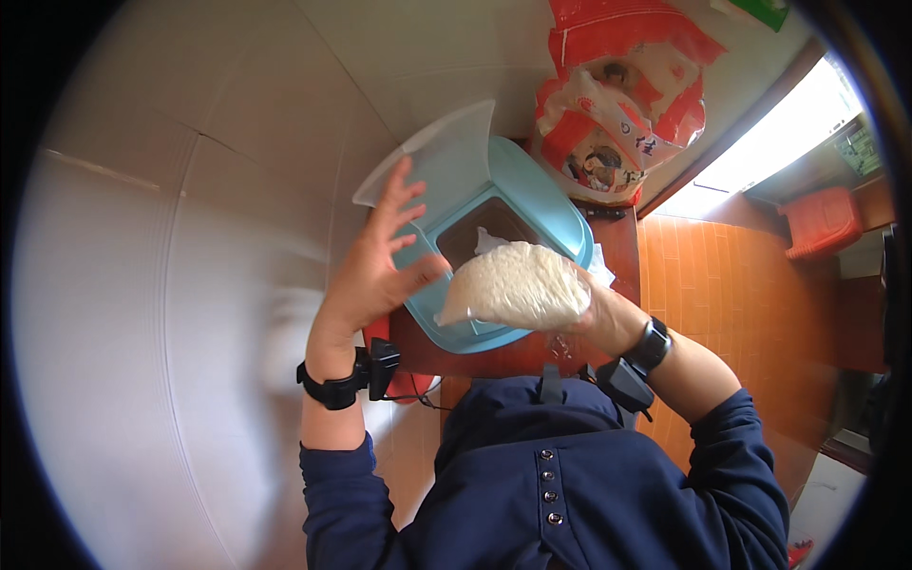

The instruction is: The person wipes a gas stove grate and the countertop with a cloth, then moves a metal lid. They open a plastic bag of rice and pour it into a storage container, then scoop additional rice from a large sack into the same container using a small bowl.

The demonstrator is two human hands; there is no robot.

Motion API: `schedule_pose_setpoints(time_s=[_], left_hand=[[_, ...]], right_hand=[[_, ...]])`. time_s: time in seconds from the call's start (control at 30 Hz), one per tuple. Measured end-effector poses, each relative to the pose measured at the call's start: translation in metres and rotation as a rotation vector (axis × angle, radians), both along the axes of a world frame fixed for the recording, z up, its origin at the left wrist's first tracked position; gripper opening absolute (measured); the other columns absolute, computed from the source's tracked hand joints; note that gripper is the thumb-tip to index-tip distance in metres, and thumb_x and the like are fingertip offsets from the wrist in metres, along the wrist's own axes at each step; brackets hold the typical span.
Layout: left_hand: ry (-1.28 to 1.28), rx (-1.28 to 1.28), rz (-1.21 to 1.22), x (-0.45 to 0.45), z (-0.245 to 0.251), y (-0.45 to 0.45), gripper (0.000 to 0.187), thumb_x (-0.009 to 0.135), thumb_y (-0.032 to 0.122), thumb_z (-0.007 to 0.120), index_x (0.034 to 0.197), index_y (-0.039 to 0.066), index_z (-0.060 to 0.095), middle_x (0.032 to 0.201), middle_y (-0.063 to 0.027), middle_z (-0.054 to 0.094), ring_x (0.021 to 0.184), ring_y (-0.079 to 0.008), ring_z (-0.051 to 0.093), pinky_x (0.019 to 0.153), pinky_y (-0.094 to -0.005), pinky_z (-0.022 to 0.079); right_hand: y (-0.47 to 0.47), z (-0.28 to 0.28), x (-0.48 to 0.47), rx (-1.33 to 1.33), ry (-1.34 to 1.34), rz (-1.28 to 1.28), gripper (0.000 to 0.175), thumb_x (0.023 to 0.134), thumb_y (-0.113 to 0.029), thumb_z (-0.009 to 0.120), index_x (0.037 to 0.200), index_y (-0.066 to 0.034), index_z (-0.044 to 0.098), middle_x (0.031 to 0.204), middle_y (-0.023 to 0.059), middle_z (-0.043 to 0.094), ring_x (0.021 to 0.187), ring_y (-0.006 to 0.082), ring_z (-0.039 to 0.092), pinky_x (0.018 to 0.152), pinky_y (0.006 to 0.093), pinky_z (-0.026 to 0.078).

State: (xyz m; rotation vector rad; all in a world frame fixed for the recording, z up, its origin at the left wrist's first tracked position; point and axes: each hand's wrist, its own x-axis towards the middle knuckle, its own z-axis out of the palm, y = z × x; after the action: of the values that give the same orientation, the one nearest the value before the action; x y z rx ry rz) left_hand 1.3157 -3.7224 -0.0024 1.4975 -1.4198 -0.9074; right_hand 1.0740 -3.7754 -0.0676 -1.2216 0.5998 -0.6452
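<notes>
A clear plastic bag of pale grain that looks like rice hangs over the near part of a light-blue plastic bin. My right hand grips the bag at its right end, with some fingers hidden behind it. Left of the bag, my left hand is raised with its fingers spread and nothing in it. The bin's translucent lid stands raised at the back left. Through the square opening a piece of white plastic shows, partly hidden by the bag.
A red and white printed sack stands behind the bin, with a dark-handled knife near its base. The bin rests on a reddish-brown table. Tiled wall is close on the left. A red plastic stool is at far right.
</notes>
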Motion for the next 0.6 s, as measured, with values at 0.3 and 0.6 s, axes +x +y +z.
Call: schedule_pose_setpoints(time_s=[0.3,0.6], left_hand=[[-0.482,0.139,-0.419,-0.009,-0.022,-0.022,0.077,0.07,0.014,0.077,0.139,0.012,0.042,0.133,-0.0151,0.051,0.118,-0.0338,0.051,0.097,-0.0358,0.043],[-0.501,0.093,-0.429,0.004,-0.034,-0.037,0.026,0.079,-0.002,0.06,0.104,0.001,0.066,0.098,-0.016,0.067,0.087,-0.0315,0.064,0.078,-0.0336,0.05]], right_hand=[[-0.047,-0.075,0.051,1.439,-0.594,0.25,0.028,0.094,-0.022,0.047,0.11,-0.0024,0.059,0.113,0.0164,0.062,0.103,0.0318,0.062,0.094,0.0485,0.048],[-0.039,-0.037,0.035,0.949,-0.238,0.197,0.042,0.099,-0.029,0.039,0.13,-0.0004,0.039,0.133,0.0199,0.044,0.122,0.0364,0.047,0.101,0.0568,0.04]])
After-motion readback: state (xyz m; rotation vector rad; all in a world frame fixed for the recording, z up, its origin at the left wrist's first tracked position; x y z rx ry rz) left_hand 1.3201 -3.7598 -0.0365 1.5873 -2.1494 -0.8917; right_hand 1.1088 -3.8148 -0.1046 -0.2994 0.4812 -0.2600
